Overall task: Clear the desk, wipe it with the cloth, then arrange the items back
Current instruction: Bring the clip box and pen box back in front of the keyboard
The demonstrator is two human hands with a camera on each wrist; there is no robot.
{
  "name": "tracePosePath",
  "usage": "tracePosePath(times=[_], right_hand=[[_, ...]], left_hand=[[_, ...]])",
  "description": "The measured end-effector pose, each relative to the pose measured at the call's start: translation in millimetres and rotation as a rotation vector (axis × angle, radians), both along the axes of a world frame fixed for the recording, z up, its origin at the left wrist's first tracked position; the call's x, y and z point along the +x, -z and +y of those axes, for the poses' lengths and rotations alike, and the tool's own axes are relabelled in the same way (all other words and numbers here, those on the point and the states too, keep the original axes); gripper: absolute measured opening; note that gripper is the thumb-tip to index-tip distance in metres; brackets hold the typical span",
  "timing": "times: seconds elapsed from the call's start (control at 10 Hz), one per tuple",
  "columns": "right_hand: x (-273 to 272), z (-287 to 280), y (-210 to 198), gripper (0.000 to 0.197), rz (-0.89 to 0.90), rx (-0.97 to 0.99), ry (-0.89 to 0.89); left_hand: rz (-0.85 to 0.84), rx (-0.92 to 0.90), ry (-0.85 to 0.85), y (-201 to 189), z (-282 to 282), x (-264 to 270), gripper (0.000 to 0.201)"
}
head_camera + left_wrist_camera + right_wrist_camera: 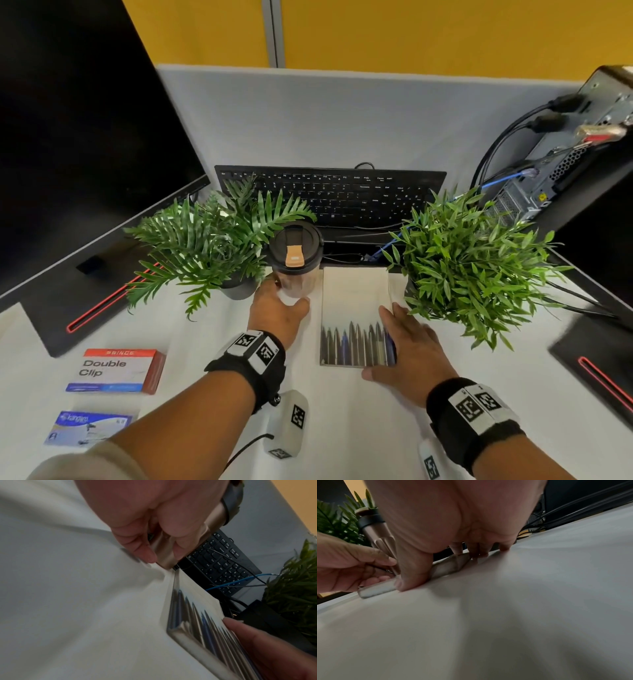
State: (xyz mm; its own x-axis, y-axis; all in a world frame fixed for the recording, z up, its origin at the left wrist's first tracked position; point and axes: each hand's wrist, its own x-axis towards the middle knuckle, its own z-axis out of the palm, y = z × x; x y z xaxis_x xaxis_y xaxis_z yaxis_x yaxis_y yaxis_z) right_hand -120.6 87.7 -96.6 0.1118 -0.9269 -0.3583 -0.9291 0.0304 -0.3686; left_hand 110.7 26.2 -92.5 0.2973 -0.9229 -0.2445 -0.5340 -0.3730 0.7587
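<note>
— Since we have both hands down at once, which piece worries us more?

— Probably the travel mug (295, 260). It stands upright well back from the desk's (191, 346) front edge, just in front of the keyboard (342, 195) and right beside the pen box (356, 315). It looks like smooth metal under a black flip lid, so we judge it rigid, possibly slippery, and of unknown weight since we cannot see whether it is full.

— And our hold on it?

— Our left hand (279, 315) is curled round its lower body, thumb on the near side and fingers (180, 545) wrapping the far side, close to the base. We would rather grip higher, nearer the lid, so it cannot tip.

— What about the box?

— It is a flat clear-lidded case of pens, lying with its long side running away from the front edge. We judge it light, stiff, and slick on top, with contents that may rattle. Our right hand (407, 346) straddles its near right corner: thumb (412, 580) against the near short edge, fingers along the right long edge, touching the desk.

— Closed on it?

— Clasping it, yes, though it still sits flat on the desk. The long edges seem the best purchase.
</note>
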Motion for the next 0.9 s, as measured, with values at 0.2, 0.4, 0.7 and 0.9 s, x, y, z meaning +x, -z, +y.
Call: tracePosePath(times=[0.2, 0.4, 0.7, 0.9], right_hand=[[-4.9, 16.0, -7.4, 0.114, -0.216, 0.003, 0.163], [-43.2, 17.5, -10.4, 0.035, -0.118, -0.195, 0.732], [-52.7, -32.6, 19.7, 0.076, -0.261, 0.253, 0.885], [-42.7, -42.2, 22.0, 0.074, -0.179, 0.087, 0.719]], left_hand=[[0.082, 0.087, -0.119, 2.5, 17.4, 20.7, 0.073], [0.066, 0.104, -0.331, -1.7, 18.5, 70.8, 0.085], [0.043, 0.099, -0.211, -16.3, -5.3, 75.4, 0.027], [0.123, 0.106, -0.218, -23.3, -7.4, 65.9, 0.028]])
